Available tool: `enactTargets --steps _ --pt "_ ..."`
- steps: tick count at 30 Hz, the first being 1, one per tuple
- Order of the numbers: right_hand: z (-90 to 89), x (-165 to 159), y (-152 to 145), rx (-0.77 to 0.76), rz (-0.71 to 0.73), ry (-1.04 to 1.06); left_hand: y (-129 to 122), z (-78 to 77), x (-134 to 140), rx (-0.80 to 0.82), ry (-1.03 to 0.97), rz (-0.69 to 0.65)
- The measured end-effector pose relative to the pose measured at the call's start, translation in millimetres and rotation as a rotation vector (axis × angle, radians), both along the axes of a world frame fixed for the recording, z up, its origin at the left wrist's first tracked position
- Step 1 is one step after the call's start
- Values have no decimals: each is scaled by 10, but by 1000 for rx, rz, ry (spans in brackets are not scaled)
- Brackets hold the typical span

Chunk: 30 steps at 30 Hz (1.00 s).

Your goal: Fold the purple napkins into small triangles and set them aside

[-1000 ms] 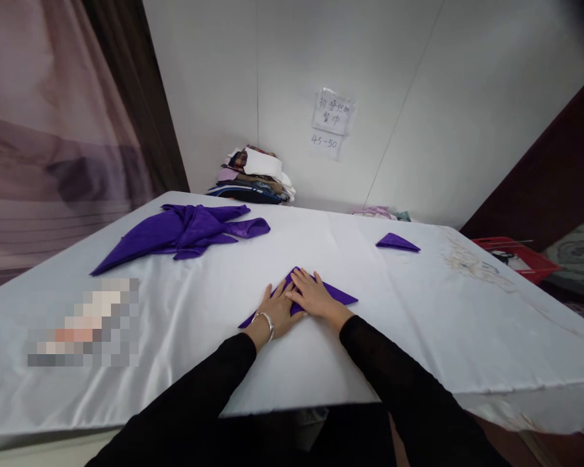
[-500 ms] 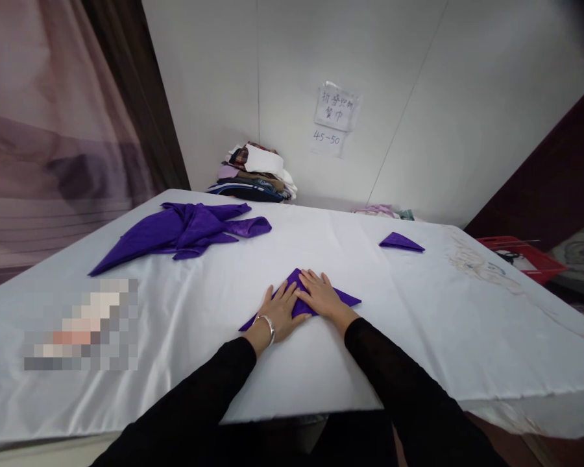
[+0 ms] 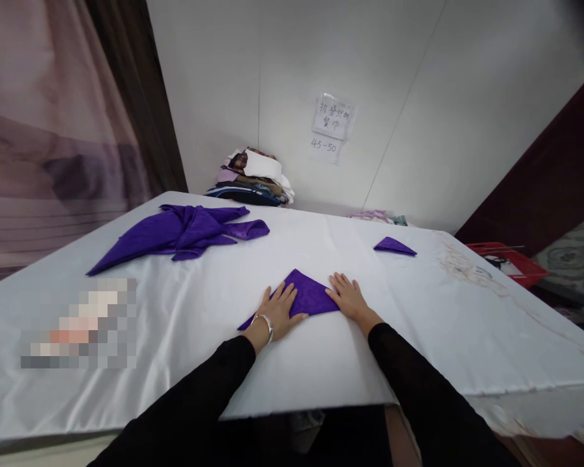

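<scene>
A purple cloth napkin (image 3: 309, 295), folded into a flat triangle, lies near the table's front with its peak pointing away from me. My left hand (image 3: 279, 311), a silver bangle at its wrist, rests flat over the left part of it. At the right corner, my right hand (image 3: 349, 296) lies with fingers outstretched, covering that corner. Neither hand grips anything. Farther right is a smaller folded purple napkin (image 3: 394, 246). A loose heap of purple napkins (image 3: 180, 230) spreads over the back left.
White satin cloth covers the table (image 3: 321, 376). Stacked folded clothes (image 3: 253, 176) stand at the back against the wall, where paper signs (image 3: 331, 120) hang. A red basket (image 3: 509, 263) is beyond the right edge. Something pixelated (image 3: 80, 324) lies at front left.
My right hand has slid from the napkin's middle to its right corner, uncovering the centre. My left hand has stayed in place. The view has shifted slightly.
</scene>
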State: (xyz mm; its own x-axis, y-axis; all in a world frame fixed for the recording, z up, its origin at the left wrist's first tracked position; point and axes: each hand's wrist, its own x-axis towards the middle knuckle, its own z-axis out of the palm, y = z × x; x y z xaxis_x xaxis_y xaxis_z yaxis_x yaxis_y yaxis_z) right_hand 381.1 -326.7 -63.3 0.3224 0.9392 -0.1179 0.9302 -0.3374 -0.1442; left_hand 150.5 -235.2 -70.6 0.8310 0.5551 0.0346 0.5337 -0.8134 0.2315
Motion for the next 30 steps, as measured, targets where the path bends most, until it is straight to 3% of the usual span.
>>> enactTargets --steps 8,13,18,22,30 --pt "-13 163 -193 -20 -196 -48 19 -27 4 4 -10 -6" --pt "47 79 -167 6 -264 -26 17 -26 5 1 -14 -4" --pt "145 -335 86 118 -80 15 11 -13 4 1 -8 -1" --pt "113 -590 313 133 87 28 7 -9 2 -4 14 1" --pt "-6 -321 366 70 19 16 1 -5 3 -7 7 8"
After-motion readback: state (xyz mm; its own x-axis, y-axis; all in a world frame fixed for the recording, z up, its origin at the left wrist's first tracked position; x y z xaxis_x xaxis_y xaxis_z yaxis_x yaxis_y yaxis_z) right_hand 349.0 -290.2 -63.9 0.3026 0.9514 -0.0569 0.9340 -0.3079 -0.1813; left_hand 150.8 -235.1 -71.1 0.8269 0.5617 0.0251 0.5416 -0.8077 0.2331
